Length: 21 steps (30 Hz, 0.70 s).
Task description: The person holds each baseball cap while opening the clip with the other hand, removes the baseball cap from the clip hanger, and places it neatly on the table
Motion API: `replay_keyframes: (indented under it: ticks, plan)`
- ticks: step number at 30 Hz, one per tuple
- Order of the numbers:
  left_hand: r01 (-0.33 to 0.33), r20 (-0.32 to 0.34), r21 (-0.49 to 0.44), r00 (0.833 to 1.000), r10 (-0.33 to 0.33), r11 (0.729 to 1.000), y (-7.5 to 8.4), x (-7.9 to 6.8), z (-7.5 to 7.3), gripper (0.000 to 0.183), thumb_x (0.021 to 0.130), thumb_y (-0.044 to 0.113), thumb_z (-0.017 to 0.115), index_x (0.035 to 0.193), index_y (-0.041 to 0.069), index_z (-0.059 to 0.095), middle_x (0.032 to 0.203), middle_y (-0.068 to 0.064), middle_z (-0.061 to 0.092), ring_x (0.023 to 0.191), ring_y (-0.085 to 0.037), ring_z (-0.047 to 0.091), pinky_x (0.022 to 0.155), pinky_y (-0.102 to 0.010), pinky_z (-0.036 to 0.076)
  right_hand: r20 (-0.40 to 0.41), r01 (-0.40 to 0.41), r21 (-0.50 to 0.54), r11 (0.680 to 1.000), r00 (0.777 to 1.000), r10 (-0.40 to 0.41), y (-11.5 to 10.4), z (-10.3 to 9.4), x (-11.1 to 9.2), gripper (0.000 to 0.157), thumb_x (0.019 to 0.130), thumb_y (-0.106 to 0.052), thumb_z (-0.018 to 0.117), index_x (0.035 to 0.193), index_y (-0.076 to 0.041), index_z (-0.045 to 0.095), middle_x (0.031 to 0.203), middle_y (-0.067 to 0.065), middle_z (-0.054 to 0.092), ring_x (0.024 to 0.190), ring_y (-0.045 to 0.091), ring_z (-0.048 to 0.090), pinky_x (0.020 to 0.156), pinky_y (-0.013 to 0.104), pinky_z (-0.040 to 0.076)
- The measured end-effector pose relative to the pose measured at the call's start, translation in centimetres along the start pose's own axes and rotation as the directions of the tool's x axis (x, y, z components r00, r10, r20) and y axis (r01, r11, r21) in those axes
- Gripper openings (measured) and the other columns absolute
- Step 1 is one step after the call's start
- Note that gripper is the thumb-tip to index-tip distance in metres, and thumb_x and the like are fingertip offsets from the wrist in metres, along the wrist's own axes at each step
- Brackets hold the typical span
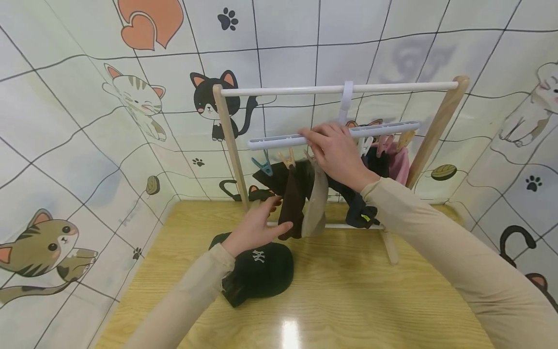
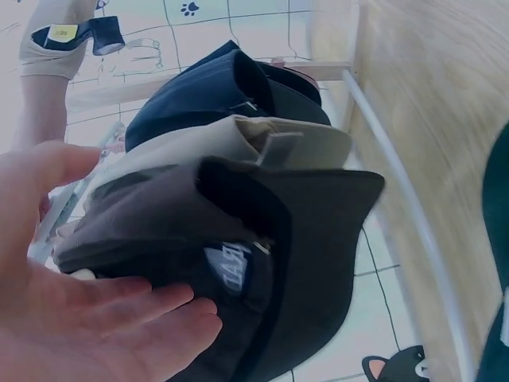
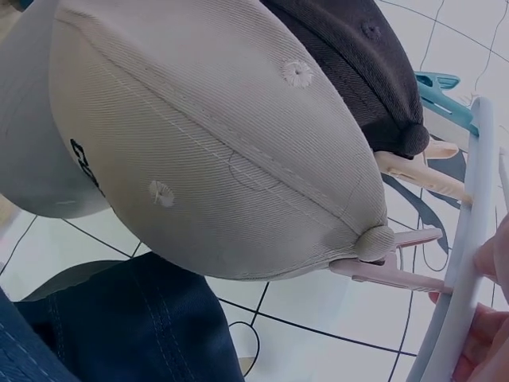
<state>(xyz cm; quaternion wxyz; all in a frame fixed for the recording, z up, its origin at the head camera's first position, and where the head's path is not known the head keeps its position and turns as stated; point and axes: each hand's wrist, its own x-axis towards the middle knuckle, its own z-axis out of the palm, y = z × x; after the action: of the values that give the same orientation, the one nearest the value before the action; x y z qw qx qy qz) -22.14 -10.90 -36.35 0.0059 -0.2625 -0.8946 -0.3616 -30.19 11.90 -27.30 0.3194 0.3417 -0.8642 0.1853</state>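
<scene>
My right hand [image 1: 337,150] grips the bar of a pale clip hanger [image 1: 383,129], whose hook hangs over the rack's white rail. Baseball caps dangle from its clothespins. A dark brown cap [image 1: 291,208] and a beige cap [image 1: 316,203] hang left of that hand; a navy cap [image 2: 191,91] is beyond them in the left wrist view. My left hand [image 1: 257,225] is spread beside the brown cap, its straight fingers right at the crown in the left wrist view. A teal clothespin [image 1: 263,167] sits at the hanger's left end, with nothing in its grip visible.
A black cap [image 1: 270,271] with a white logo lies on the wooden table [image 1: 348,300], below my left forearm. The rack's wooden legs [image 1: 440,126] flank the hanger. A pink cap [image 1: 398,167] hangs at the right end. Cat-print sheeting [image 1: 287,63] surrounds the table.
</scene>
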Motion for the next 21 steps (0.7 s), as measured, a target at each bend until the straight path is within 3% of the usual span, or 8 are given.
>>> replay_keyframes:
  ticks: [4, 11, 17, 21]
  plan:
    - [0.005, -0.022, -0.012, 1.0, -0.006, 1.0, 0.5, 1.6, 0.0, 0.06, 0.093, 0.029, 0.064, 0.139, -0.002, 0.042, 0.131, -0.018, 0.055, 0.112, -0.033, 0.059, 0.092, -0.042, 0.047, -0.013, 0.005, -0.004, 1.0, 1.0, -0.005, 0.1, 0.1, 0.0, 0.031, 0.099, -0.012, 0.054, 0.129, -0.008, 0.063, 0.11, 0.015, 0.063, 0.105, 0.034, 0.05, 0.096, 0.05, 0.032]
    - [0.042, -0.054, 0.049, 0.998, -0.04, 0.998, 1.6, 3.6, 0.1, 0.061, 0.097, 0.031, 0.056, 0.14, -0.008, 0.038, 0.125, -0.025, 0.058, 0.105, -0.033, 0.062, 0.084, -0.042, 0.051, -0.029, 0.015, 0.0, 1.0, 0.999, -0.015, 0.1, 0.3, -0.1, 0.031, 0.099, -0.013, 0.055, 0.129, -0.009, 0.063, 0.111, 0.014, 0.062, 0.104, 0.033, 0.049, 0.1, 0.049, 0.031]
    - [-0.034, -0.149, 0.001, 0.988, 0.033, 0.999, 2.2, 5.0, 0.4, 0.03, 0.095, 0.012, 0.057, 0.12, -0.004, 0.052, 0.098, -0.015, 0.065, 0.082, -0.026, 0.065, 0.072, -0.037, 0.051, -0.031, 0.024, 0.011, 1.0, 0.999, -0.024, 0.3, 0.4, -0.2, 0.032, 0.099, -0.013, 0.055, 0.129, -0.009, 0.062, 0.112, 0.015, 0.062, 0.105, 0.035, 0.05, 0.1, 0.049, 0.031]
    - [-0.069, -0.186, 0.047, 0.98, 0.077, 0.997, 2.3, 5.4, 0.9, 0.017, 0.092, 0.002, 0.055, 0.107, -0.006, 0.057, 0.084, -0.015, 0.064, 0.068, -0.024, 0.059, 0.065, -0.035, 0.048, -0.012, 0.043, 0.034, 0.999, 0.999, -0.042, 0.6, -0.2, -0.2, 0.03, 0.098, -0.013, 0.056, 0.127, -0.008, 0.064, 0.111, 0.015, 0.063, 0.107, 0.036, 0.052, 0.097, 0.052, 0.034]
